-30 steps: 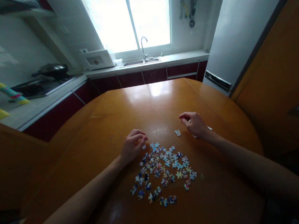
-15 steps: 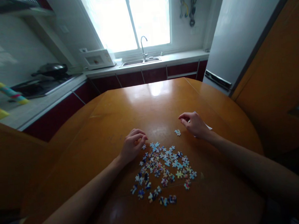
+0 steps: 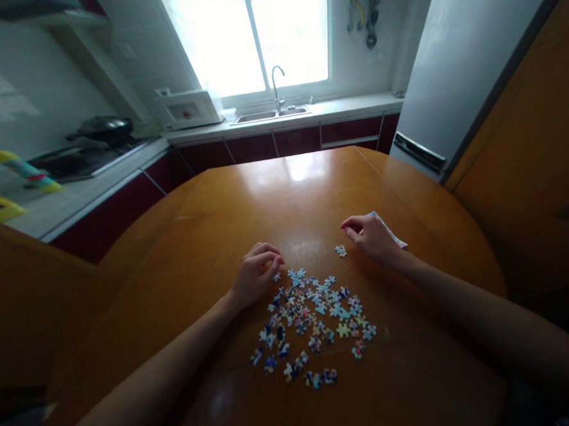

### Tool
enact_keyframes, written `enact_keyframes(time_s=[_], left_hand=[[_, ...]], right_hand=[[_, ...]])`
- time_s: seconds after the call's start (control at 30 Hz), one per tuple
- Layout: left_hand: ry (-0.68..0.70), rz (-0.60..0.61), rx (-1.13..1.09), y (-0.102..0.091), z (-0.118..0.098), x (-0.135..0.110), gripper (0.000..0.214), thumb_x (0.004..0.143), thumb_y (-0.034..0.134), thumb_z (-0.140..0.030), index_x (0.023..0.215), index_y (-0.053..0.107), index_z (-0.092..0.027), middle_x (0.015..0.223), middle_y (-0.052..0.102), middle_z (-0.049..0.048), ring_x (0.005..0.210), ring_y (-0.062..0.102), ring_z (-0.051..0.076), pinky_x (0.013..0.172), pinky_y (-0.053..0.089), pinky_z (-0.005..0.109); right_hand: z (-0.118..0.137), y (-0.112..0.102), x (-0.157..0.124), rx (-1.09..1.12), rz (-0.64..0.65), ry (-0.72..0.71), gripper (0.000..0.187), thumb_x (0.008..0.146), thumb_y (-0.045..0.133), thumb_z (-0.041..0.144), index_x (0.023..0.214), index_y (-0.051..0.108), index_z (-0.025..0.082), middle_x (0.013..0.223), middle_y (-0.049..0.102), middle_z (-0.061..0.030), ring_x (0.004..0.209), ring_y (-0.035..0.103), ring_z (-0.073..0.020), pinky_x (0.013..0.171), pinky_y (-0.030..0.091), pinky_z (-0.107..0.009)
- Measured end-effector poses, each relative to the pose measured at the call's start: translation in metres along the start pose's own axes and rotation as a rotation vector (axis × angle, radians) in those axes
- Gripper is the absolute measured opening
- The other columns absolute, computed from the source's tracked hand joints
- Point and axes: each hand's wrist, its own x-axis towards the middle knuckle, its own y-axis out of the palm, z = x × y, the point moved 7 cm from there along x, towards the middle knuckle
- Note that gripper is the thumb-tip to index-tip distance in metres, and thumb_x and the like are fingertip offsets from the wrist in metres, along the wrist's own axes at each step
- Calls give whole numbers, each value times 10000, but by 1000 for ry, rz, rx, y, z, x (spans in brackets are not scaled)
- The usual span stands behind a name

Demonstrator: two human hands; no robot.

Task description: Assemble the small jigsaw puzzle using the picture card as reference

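Note:
Several small colourful jigsaw pieces (image 3: 315, 320) lie scattered on a round wooden table (image 3: 284, 200). My left hand (image 3: 255, 274) rests at the pile's upper left edge with its fingers curled together; anything in them is hidden. My right hand (image 3: 373, 236) lies to the upper right of the pile, fingers curled, beside one separate puzzle piece (image 3: 340, 251). A white paper sheet (image 3: 390, 231) pokes out from behind my right hand.
A kitchen counter runs behind the table with a sink and tap (image 3: 278, 104), a white microwave (image 3: 192, 109) and a wok on a hob (image 3: 102, 129). A grey fridge (image 3: 453, 67) stands at the right. Coloured toys (image 3: 21, 170) sit on the left counter.
Both hands stay in place. The view has shifted slightly, and more of the white paper shows behind my right hand.

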Motion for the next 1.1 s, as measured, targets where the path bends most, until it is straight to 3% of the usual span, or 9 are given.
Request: enact_keyframes(time_s=[1.1], left_hand=[[-12, 5, -19, 2, -2, -1, 238, 953, 563, -264, 775, 700, -185, 863, 653, 54, 849, 603, 175, 783, 488, 320]], right_hand=[[-4, 7, -2, 17, 30, -39, 213, 832, 566, 224, 893, 755, 147, 837, 757, -91, 739, 673, -204, 666, 478, -311]])
